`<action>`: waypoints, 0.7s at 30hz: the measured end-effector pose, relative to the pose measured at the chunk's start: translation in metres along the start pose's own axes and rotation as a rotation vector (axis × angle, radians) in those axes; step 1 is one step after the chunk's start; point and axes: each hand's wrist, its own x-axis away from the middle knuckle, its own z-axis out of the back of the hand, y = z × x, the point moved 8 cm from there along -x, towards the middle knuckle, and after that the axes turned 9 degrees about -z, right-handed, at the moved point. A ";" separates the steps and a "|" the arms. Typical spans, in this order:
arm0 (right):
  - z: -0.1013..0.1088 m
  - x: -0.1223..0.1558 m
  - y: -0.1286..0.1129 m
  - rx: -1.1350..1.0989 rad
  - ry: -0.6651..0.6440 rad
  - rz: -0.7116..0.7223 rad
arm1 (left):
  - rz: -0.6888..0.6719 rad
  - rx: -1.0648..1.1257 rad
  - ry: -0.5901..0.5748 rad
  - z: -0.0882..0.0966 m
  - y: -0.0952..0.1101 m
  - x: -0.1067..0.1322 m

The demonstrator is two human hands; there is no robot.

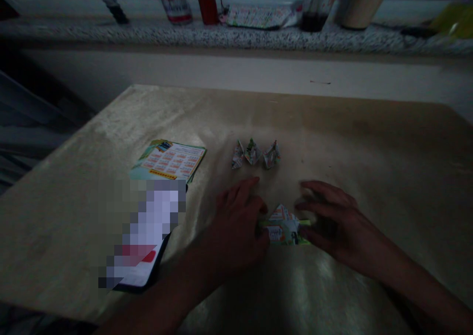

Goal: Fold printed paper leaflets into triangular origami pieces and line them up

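Note:
A partly folded sheet of printed paper (284, 231) lies near the front of the table, with a pointed flap standing out at its far side. My left hand (236, 224) holds its left end between thumb and index finger, while the other fingers stretch forward. At the right end, my right hand (334, 216) has its thumb on the paper and its fingers curved above. Just beyond the hands stand three small folded paper figures (253, 153) with pointed tips. Left of them is a stack of printed leaflets (173, 160).
A phone (148, 246) lies at the left, its screen lit and partly blurred out. Behind the table runs a speckled stone windowsill (207, 38) bearing a red can (174, 2), a red bottle (208, 5), a packet (258, 16) and a glass of dark liquid (315, 19).

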 end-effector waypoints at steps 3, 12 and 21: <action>-0.004 -0.001 -0.013 -0.035 0.023 0.027 | -0.044 0.037 0.020 -0.004 0.007 -0.001; -0.005 -0.008 -0.018 -0.505 -0.015 -0.207 | -0.113 0.359 0.108 -0.007 0.018 -0.005; -0.005 -0.006 -0.009 -0.807 0.014 -0.422 | 0.187 0.924 0.139 -0.022 0.003 -0.003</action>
